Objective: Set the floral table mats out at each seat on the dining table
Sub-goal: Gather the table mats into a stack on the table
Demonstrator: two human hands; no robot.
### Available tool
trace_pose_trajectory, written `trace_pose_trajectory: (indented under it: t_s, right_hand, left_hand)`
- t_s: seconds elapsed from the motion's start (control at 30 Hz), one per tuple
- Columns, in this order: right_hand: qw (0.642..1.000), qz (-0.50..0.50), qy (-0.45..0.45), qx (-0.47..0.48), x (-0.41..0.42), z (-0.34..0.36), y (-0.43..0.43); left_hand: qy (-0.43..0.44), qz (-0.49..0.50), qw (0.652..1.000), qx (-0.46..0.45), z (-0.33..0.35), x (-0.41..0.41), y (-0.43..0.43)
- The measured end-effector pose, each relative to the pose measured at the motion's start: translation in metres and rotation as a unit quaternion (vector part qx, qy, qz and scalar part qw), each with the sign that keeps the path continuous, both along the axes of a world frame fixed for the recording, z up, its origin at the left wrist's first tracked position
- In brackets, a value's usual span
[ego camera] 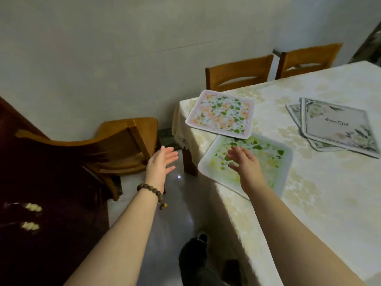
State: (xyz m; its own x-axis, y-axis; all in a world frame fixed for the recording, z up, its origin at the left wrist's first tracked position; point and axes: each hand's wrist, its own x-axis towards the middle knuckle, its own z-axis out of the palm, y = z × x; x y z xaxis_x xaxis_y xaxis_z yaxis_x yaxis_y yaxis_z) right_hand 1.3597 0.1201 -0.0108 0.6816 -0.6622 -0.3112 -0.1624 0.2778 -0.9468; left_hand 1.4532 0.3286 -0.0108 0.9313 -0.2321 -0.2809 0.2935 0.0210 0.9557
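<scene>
A green floral mat (pixel 270 162) lies at the near left edge of the dining table (pixel 321 203), its corner hanging over the side. A pink floral mat (pixel 221 112) lies at the table's far left corner, overlapping the green one's far edge. Two grey floral mats (pixel 338 129) lie stacked askew at the right. My right hand (pixel 244 164) hovers over the green mat with fingers spread, holding nothing. My left hand (pixel 160 164), fingers straight, is off the table over the floor, a bead bracelet on its wrist.
One wooden chair (pixel 123 145) stands pulled out at the left, near the table's end. Two more wooden chairs (pixel 239 73) stand at the far side against the wall. A dark red cabinet (pixel 31 193) fills the left. My feet show on the glossy floor (pixel 175 223).
</scene>
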Motion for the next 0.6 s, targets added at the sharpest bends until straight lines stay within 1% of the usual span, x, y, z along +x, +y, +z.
trace_pose_trajectory:
  t_s: [0.23,0.4,0.5,0.6]
  right_hand:
    - [0.999,-0.051,0.005,-0.009,0.078,-0.005,-0.068]
    - [0.995,-0.094,0.023,-0.001,0.116,-0.006,-0.110]
    - [0.991,-0.121,0.047,0.021,0.130,-0.015,-0.129]
    - [0.987,-0.137,0.081,0.028,0.145,-0.023,-0.151]
  left_hand:
    - [0.026,-0.049,0.998,-0.019,-0.001,0.114,-0.081]
    - [0.049,-0.062,0.996,-0.030,0.004,0.165,-0.128]
    - [0.067,-0.067,0.995,-0.018,-0.001,0.193,-0.143]
    - [0.064,-0.085,0.994,0.020,-0.009,0.224,-0.162]
